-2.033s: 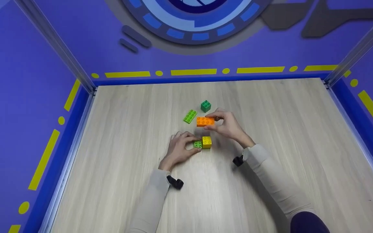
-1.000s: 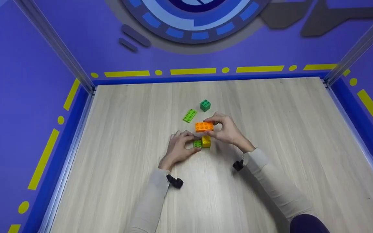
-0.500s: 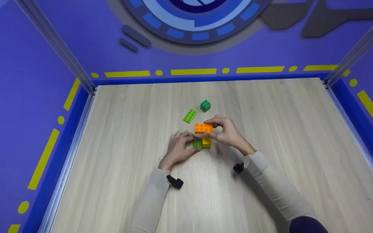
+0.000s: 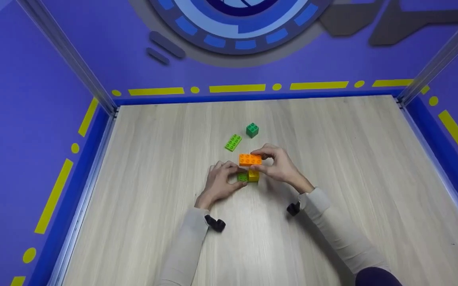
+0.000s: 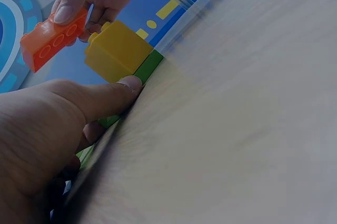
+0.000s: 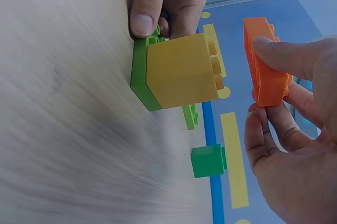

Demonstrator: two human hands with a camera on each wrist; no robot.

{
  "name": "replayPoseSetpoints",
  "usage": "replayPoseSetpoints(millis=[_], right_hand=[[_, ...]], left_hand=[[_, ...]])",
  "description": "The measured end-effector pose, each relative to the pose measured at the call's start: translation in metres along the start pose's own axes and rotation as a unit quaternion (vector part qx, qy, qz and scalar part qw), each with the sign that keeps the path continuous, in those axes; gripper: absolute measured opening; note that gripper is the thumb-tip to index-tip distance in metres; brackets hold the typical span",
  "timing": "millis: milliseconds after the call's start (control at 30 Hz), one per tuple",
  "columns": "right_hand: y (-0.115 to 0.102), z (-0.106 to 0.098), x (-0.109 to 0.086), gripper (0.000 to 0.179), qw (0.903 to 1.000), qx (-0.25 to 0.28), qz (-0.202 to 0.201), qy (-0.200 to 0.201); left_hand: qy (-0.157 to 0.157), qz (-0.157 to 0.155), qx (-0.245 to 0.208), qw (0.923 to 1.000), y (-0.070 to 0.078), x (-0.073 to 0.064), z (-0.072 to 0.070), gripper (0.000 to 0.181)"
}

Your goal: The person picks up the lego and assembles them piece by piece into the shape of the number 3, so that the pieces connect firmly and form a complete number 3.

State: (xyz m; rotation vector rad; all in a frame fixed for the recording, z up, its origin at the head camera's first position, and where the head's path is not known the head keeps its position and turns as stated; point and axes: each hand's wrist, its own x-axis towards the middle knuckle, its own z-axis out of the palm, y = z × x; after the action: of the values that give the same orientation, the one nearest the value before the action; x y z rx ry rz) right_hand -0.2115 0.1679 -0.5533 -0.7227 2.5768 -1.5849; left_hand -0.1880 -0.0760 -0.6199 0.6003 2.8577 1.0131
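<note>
Left hand (image 4: pixel 219 182) low on the pale wooden table (image 4: pixel 153 159), thumb and fingers curled to pinch one end of a green base plate (image 4: pixel 243 177). Farther back, a loose lime plate (image 4: pixel 233 143), flat and slantwise, eight studs up. Back at the fingers, the base plate itself: thin, bright green, studded at its left end. Then, aloft, an orange brick (image 4: pixel 249 160): oblong, glossy, two rows of four studs upward, in the air near the base plate. Well behind, a deeper green block (image 4: pixel 252 130), small, four-studded, upright on the wood. Nearer, a yellow block (image 4: pixel 254 177), tall and cube-like, seated on the base plate's right end, partly hidden from overhead. Rightmost, the right hand (image 4: pixel 278 163), partly closed, with one end of the orange brick gripped between thumb and fingers.

From the left wrist: round tubes on the orange brick's underside, out of sight from overhead. From the right wrist: a clear gap between the orange brick and the yellow block's studs, despite their overlap in the head view.
</note>
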Motion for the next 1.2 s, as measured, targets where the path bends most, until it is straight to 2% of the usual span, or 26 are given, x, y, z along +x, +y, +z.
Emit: replayPoseSetpoints(millis=[433, 667, 1000, 1200], right_hand=[[0.0056, 0.0048, -0.0051, 0.032, 0.9996, 0.024, -0.008, 0.011], [0.0061, 0.0068, -0.0063, 0.033, 1.0000, 0.005, -0.002, -0.001], [0.0070, 0.0080, -0.0081, 0.035, 0.9998, 0.004, 0.008, -0.015], [0.0099, 0.0097, -0.0100, 0.035, 0.9997, -0.001, 0.017, -0.018]], left_hand=[[-0.002, 0.005, -0.001, 1.0000, 0.0000, -0.0007, -0.0006, 0.045], [0.001, 0.003, 0.005, 1.0000, -0.0012, -0.0006, 0.0007, 0.044], [0.003, -0.004, 0.001, 1.0000, -0.0004, -0.0001, 0.0004, 0.045], [0.003, 0.003, 0.003, 1.0000, 0.0000, -0.0006, 0.0009, 0.049]])
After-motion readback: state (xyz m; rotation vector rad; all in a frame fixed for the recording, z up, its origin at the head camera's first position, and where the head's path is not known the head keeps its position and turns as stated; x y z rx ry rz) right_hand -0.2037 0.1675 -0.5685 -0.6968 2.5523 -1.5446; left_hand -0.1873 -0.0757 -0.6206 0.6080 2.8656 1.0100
